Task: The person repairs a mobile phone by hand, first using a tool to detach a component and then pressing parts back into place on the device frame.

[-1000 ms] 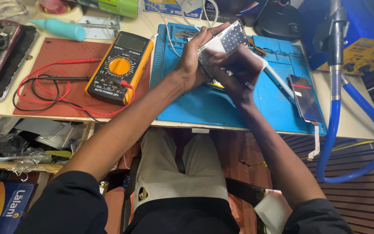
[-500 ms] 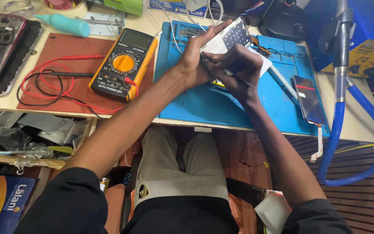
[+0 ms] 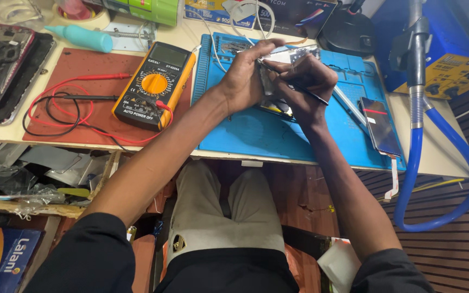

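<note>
Surface: blue work mat point(image 3: 256, 133) on cluttered bench.
Left hand point(image 3: 245, 76): curled around silvery phone part point(image 3: 283, 57).
Right hand point(image 3: 305, 81): pinching thin dark tool point(image 3: 313, 96).
Package: green box point(image 3: 147, 10), back edge.

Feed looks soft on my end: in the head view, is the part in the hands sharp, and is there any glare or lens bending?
Head view: the silvery part between left hand and right hand is slightly motion-soft, with bright glare on its metal; the multimeter is sharp; the bench edge bows, wide-angle distortion; lighting even, shadows soft.
</note>
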